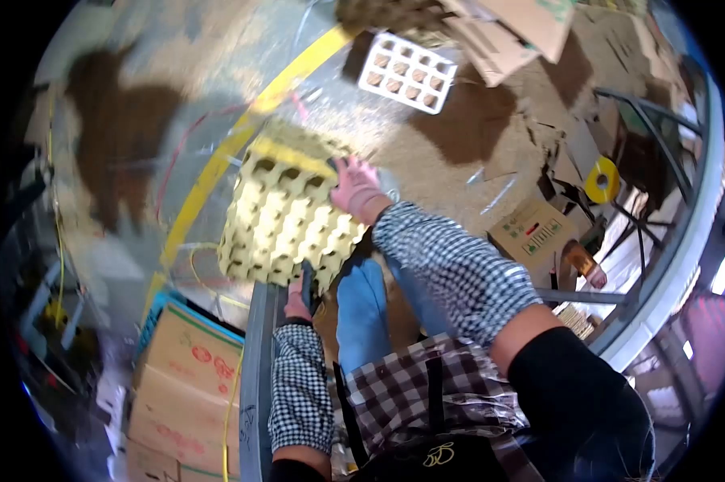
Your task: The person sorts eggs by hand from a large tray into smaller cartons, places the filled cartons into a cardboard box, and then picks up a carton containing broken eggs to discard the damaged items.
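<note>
A pale yellow stack of moulded egg trays is held tilted in front of my legs, its cupped face toward me. My right hand grips its upper right edge, fingers over the rim. At its lower edge, my left hand is closed on the stack, with dark glove material showing at the fingers. Both forearms wear black-and-white checked sleeves. Beyond the stack, a white plastic tray with square openings lies on the floor.
Printed cardboard boxes stand at lower left beside a grey metal post. A curved metal frame bounds the right, near a yellow tape roll and a small carton. Flattened cardboard lies at top; a yellow line crosses the floor.
</note>
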Demonstrator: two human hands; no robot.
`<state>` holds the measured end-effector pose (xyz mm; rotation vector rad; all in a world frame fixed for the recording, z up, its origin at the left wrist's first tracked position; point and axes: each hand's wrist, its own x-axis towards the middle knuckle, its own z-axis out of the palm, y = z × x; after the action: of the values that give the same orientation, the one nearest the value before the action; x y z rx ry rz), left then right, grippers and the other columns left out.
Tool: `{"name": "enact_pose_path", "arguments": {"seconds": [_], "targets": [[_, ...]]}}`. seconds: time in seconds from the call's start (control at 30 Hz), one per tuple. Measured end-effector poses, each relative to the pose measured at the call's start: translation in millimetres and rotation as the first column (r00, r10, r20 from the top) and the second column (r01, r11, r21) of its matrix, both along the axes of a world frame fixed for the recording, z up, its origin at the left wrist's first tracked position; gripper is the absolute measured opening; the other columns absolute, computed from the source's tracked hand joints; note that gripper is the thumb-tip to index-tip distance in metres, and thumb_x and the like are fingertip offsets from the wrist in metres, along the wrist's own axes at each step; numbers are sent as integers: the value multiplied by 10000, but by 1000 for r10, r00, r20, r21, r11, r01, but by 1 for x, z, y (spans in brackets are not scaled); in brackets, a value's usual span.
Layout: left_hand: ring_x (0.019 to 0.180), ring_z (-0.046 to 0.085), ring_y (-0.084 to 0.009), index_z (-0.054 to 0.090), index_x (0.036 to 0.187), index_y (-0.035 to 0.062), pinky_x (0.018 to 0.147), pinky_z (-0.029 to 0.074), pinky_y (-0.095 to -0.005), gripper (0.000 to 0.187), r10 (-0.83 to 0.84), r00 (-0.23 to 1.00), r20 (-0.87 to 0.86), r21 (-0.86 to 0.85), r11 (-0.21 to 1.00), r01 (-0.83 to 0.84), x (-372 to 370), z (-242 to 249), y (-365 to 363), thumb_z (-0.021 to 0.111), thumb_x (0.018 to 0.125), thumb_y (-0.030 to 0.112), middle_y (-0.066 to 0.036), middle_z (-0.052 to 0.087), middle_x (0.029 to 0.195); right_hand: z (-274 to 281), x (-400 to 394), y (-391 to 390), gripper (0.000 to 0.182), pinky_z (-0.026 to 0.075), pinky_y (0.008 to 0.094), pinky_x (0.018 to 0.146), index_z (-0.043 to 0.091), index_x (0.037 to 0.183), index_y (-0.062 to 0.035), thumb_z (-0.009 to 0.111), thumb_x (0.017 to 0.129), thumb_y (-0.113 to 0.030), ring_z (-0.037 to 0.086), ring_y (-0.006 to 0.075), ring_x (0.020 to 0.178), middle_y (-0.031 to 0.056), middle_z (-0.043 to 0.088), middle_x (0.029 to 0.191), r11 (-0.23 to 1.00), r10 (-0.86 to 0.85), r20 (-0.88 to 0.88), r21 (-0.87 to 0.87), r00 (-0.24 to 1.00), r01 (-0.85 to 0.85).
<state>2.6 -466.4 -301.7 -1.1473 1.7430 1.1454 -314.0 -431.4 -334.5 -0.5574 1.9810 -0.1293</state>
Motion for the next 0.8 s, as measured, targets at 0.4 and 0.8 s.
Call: {"name": "enact_pose_path", "arguments": {"seconds": [0.4, 0.8], "targets": [[1183, 498, -191, 450, 1368, 134, 983, 393, -351, 585, 620, 774, -128, 501, 714, -488, -130, 131, 17, 551, 912, 486, -43, 511, 1326, 270, 62, 158, 449, 477, 376, 917, 650, 1156, -132, 610, 780, -374, 615, 321, 1063, 169, 662, 1109, 410, -814, 307, -298, 493, 862], [1194, 495, -283, 476, 1342, 84, 1024, 375, -410, 479, -133, 899, -418, 720, 555, 417, -239, 353, 229, 459, 965, 380, -114, 508, 1323, 564, 378, 460, 390, 501, 331, 833, 593, 1223, -86, 616, 849, -195, 644, 219, 914, 160, 665, 1013, -466, -589, -196, -710, -784, 528]]}}
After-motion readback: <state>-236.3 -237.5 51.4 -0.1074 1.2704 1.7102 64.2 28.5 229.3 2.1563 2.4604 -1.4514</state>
